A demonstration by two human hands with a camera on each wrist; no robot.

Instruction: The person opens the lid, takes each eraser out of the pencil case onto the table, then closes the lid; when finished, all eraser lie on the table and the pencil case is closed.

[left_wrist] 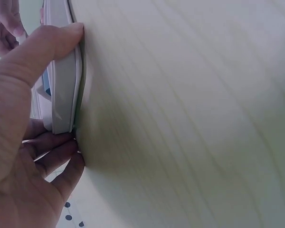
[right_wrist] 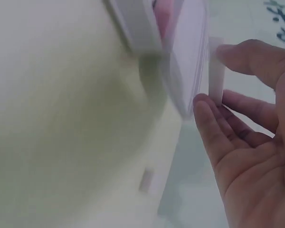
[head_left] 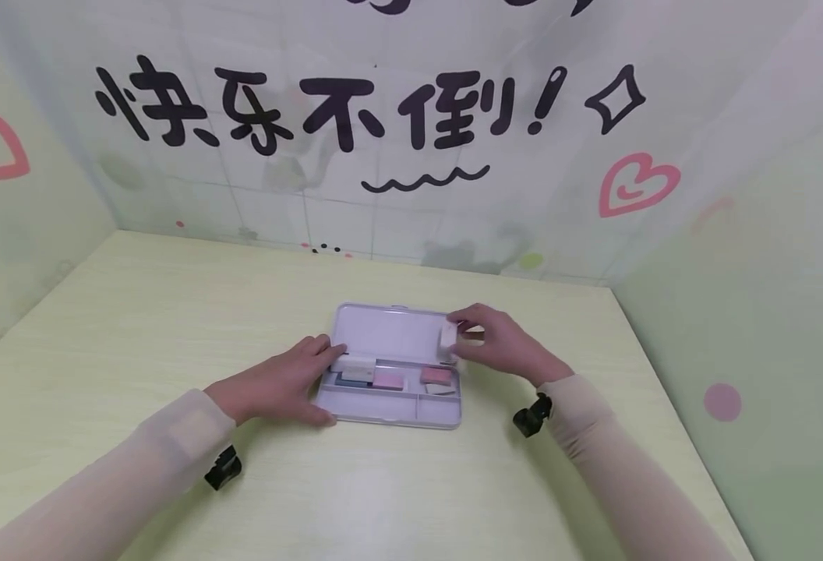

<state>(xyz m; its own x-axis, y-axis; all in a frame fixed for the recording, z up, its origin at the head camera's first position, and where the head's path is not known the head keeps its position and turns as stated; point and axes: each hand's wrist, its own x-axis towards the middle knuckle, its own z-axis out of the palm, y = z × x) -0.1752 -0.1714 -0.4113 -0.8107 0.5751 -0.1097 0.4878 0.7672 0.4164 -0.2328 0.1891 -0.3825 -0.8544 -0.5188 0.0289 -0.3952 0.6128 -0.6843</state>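
A pale lilac pencil case (head_left: 372,404) lies on the table with its lid (head_left: 383,333) folded back. My left hand (head_left: 281,383) holds its left end, thumb at the front corner and fingers near the hinge. Over the lid's right side, my right hand (head_left: 506,341) pinches a small white block (head_left: 448,340), which looks like an eraser. In the right wrist view the white block (right_wrist: 216,76) stands between thumb and fingertips. The case's back row holds a pink block (head_left: 387,381), white and blue pieces, a red-pink block (head_left: 436,375) and a white piece (head_left: 440,389).
The case stands on a pale wood-grain table (head_left: 173,312). A small blurred light block (right_wrist: 147,180) lies on the table in the right wrist view. Behind rises a printed white wall sheet (head_left: 383,218); pale panels close in both sides.
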